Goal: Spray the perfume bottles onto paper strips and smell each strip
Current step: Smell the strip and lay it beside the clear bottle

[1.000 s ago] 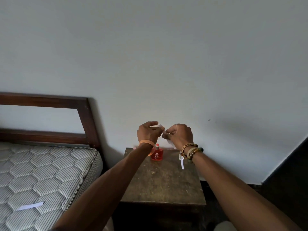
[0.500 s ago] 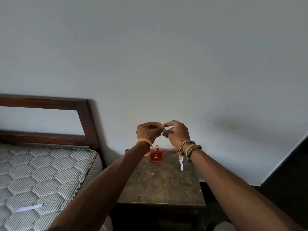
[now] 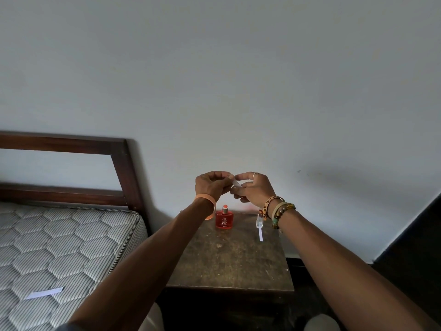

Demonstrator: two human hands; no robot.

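White paper strip (image 3: 236,182) sat pinched between your left hand (image 3: 211,187) and right hand (image 3: 254,190), both curled on it; the red perfume bottle (image 3: 224,220) stood just below them. Gripping only the strip's ends probably served best.

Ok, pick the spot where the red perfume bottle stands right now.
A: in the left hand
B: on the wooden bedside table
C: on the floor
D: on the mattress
B: the red perfume bottle stands upright at the back of the wooden bedside table, while the left hand and right hand pinch only a paper strip above it.
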